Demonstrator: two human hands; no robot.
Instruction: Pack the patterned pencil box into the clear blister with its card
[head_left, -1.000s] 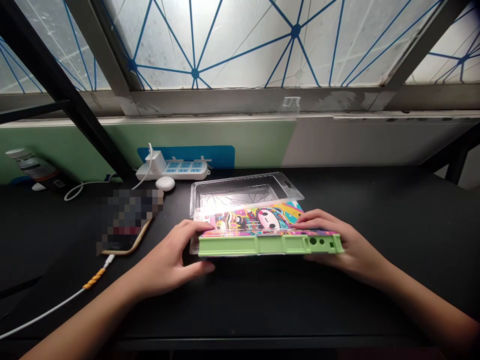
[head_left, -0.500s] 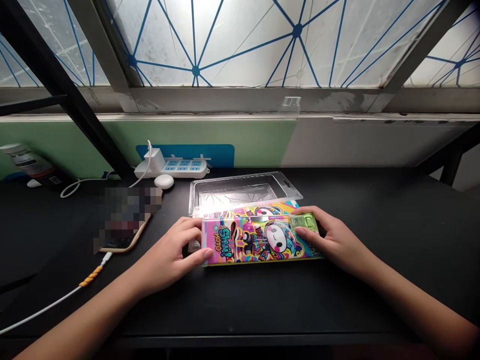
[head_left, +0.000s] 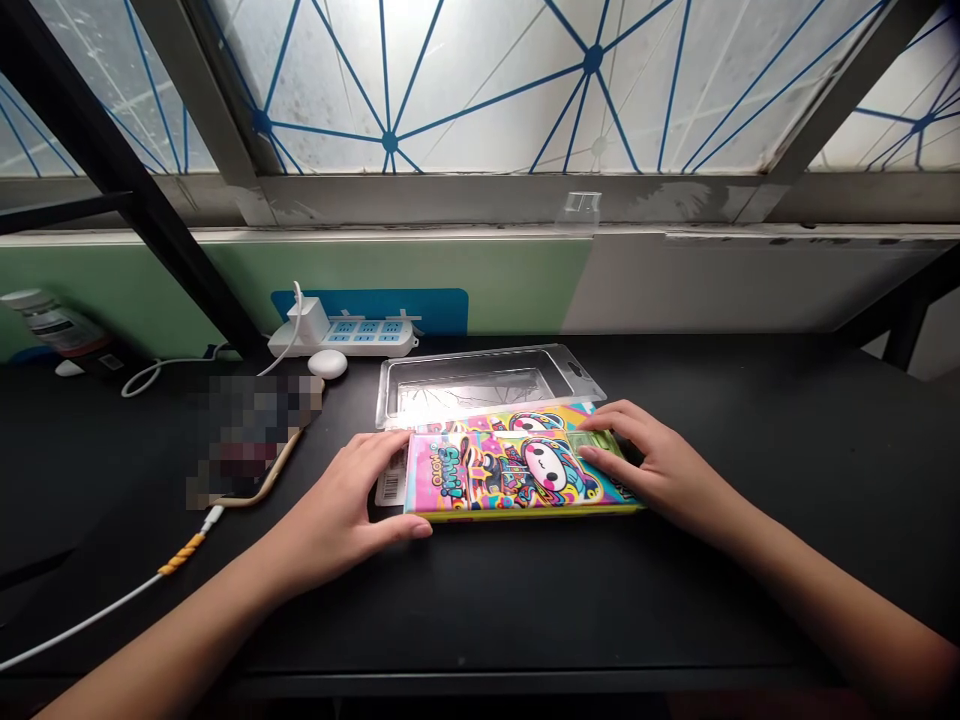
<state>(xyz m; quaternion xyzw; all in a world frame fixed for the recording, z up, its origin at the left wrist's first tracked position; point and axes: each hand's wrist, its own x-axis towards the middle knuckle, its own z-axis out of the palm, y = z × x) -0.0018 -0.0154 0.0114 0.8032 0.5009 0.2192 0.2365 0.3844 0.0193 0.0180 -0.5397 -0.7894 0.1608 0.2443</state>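
Observation:
A colourful cartoon-printed pencil case (head_left: 510, 475) with green sides lies flat on the black desk (head_left: 750, 560), printed face up. My left hand (head_left: 352, 505) grips its left end, thumb along the near edge. My right hand (head_left: 652, 465) rests on its right end, fingers laid over the top. Under the case lies a printed card insert (head_left: 394, 485) with a barcode. Just behind it sits a clear plastic packaging shell (head_left: 480, 385).
A phone (head_left: 247, 450) with a white cable (head_left: 97, 615) lies to the left. A white power strip (head_left: 352, 335) with a charger and a small white round object (head_left: 328, 363) sit by the wall. A bottle (head_left: 56, 330) lies at far left.
The case stood on its edge with the green side towards me. Both hands have turned it down flat, printed face up.

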